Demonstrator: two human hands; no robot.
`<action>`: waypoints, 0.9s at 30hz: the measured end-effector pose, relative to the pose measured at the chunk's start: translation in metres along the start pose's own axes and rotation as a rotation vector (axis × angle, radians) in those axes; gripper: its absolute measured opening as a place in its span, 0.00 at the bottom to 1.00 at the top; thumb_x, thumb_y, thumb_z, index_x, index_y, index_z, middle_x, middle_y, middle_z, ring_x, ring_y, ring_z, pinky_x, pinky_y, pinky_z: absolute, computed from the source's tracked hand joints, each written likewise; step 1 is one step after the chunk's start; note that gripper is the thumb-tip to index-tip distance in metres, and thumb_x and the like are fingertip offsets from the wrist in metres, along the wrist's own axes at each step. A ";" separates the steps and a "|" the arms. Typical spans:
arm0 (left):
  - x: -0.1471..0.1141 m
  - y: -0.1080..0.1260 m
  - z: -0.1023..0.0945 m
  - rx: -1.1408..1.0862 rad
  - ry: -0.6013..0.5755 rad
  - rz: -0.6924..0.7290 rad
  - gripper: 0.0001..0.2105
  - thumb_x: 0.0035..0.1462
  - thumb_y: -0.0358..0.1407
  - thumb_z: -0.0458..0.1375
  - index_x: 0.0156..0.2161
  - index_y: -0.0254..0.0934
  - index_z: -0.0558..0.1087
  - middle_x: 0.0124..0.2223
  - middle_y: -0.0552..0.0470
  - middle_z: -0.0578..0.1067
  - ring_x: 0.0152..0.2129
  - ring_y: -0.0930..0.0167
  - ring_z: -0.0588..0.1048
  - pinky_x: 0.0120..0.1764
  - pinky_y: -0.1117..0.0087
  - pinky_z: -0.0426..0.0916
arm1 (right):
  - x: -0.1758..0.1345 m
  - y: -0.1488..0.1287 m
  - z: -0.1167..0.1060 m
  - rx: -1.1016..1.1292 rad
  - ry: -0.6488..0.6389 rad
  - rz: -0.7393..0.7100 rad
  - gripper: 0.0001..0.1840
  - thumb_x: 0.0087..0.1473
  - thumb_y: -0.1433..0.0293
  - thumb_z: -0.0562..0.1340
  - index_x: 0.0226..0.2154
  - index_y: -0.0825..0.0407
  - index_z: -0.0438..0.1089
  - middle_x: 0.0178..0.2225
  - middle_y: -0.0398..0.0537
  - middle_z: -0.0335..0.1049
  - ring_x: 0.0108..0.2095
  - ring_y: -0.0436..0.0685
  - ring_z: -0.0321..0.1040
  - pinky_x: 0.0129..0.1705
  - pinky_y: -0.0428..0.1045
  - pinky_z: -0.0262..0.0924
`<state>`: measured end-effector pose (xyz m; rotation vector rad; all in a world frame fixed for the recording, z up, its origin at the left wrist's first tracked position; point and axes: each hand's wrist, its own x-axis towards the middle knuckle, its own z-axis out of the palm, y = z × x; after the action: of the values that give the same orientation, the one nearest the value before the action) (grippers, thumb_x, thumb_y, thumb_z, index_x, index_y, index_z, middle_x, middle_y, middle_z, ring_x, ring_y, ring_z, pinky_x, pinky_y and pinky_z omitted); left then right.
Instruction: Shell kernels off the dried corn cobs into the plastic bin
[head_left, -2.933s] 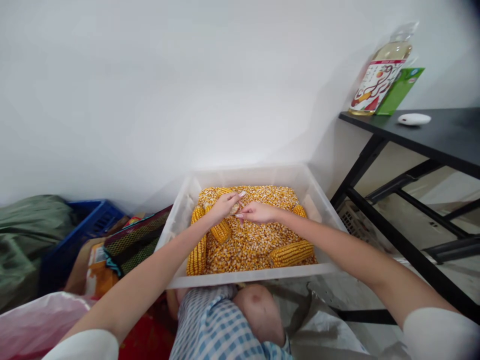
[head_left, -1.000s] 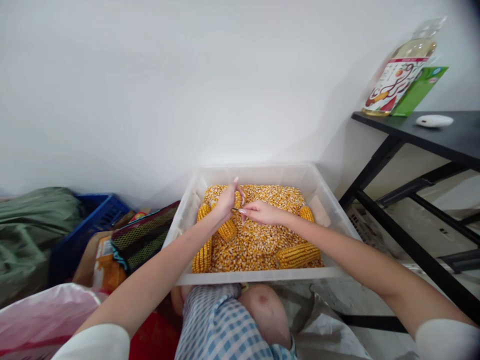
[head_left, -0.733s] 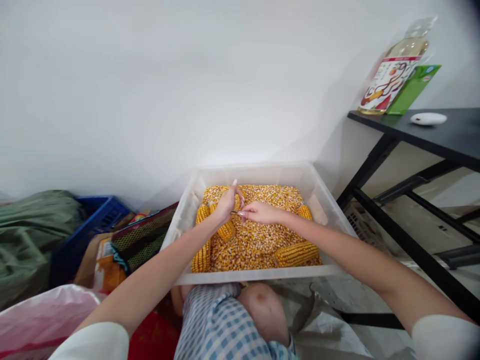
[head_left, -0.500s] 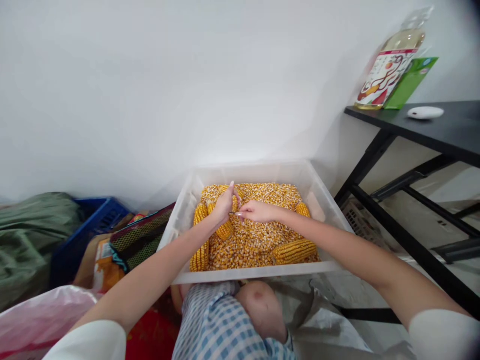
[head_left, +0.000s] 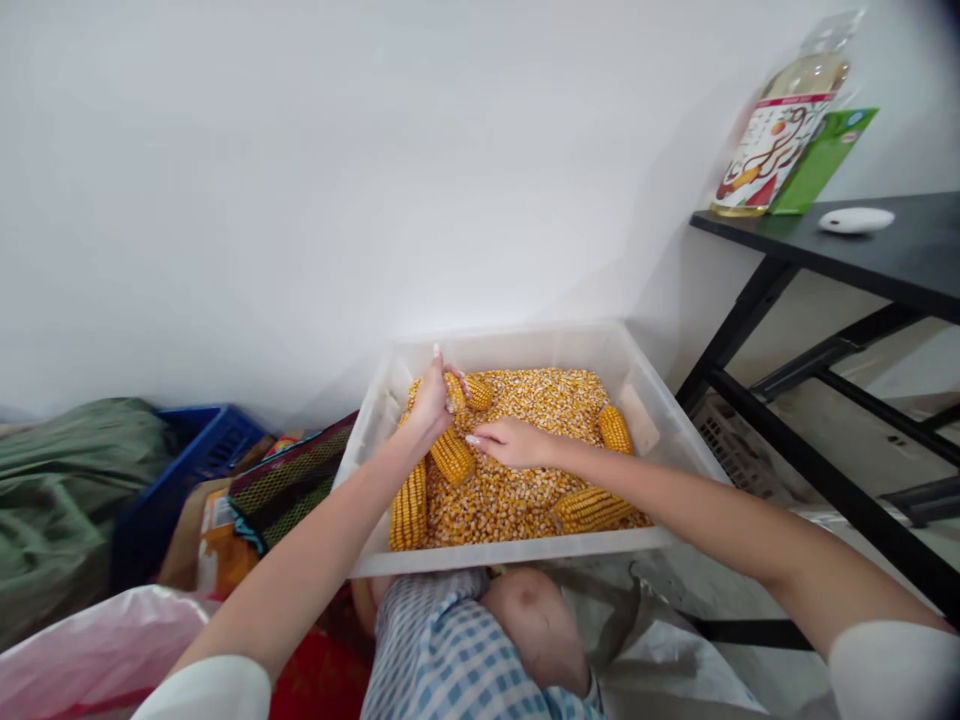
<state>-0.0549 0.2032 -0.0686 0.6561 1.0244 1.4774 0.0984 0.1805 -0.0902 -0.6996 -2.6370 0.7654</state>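
My left hand (head_left: 431,398) is closed around an ear of corn (head_left: 454,392), with the thumb pointing up. Just to its right and slightly nearer me, my right hand (head_left: 511,443) hovers over loose corn kernels (head_left: 540,400) with its fingers pinched together. Whatever they hold, if anything, is hidden. Other ears of yellow corn lie on the kernels: one under my left wrist (head_left: 452,457), one along the left side (head_left: 409,510), one at the front right (head_left: 592,510) and one by the right wall (head_left: 614,430). All sit inside a translucent plastic bin (head_left: 517,553).
To the right stands a black table (head_left: 922,235) with a bottle (head_left: 784,140), a green packet (head_left: 823,160) and a white oval object (head_left: 856,221). At left are a blue crate (head_left: 217,440), green cloth (head_left: 75,490) and a pinkish plastic bag (head_left: 112,640). A white wall rises behind.
My hands have drawn apart; the left moved left with the ear of corn. A thin, dark-tipped item seen at my right fingertips before no longer shows. The view has shifted slightly.
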 end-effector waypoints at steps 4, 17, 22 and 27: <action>-0.003 0.000 0.003 -0.028 -0.008 -0.047 0.24 0.51 0.55 0.48 0.21 0.34 0.63 0.14 0.53 0.65 0.11 0.77 0.65 0.16 0.78 0.58 | -0.004 -0.001 -0.004 0.078 0.214 0.058 0.17 0.60 0.64 0.47 0.27 0.54 0.62 0.21 0.40 0.60 0.23 0.46 0.56 0.27 0.43 0.46; -0.010 -0.012 0.004 0.128 -0.060 -0.015 0.26 0.51 0.56 0.47 0.18 0.35 0.63 0.13 0.52 0.65 0.10 0.76 0.64 0.17 0.75 0.58 | -0.002 0.009 0.004 0.075 0.108 0.011 0.16 0.58 0.67 0.49 0.22 0.55 0.61 0.18 0.40 0.57 0.21 0.46 0.53 0.25 0.43 0.45; -0.010 -0.026 0.000 0.259 -0.068 0.023 0.27 0.52 0.57 0.45 0.17 0.35 0.63 0.13 0.52 0.65 0.10 0.76 0.64 0.17 0.74 0.59 | -0.004 0.013 -0.007 -0.110 -0.001 -0.010 0.17 0.58 0.67 0.49 0.24 0.56 0.65 0.20 0.43 0.63 0.20 0.46 0.54 0.25 0.43 0.45; 0.000 -0.020 0.002 0.142 0.033 0.022 0.25 0.52 0.56 0.46 0.18 0.35 0.62 0.13 0.54 0.64 0.09 0.76 0.63 0.15 0.76 0.57 | -0.015 0.006 0.010 -0.362 -0.275 -0.100 0.11 0.54 0.70 0.53 0.30 0.55 0.70 0.25 0.48 0.70 0.22 0.49 0.60 0.25 0.44 0.46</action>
<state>-0.0432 0.2024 -0.0852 0.7483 1.1585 1.4476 0.1091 0.1721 -0.1041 -0.5769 -3.0785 0.3794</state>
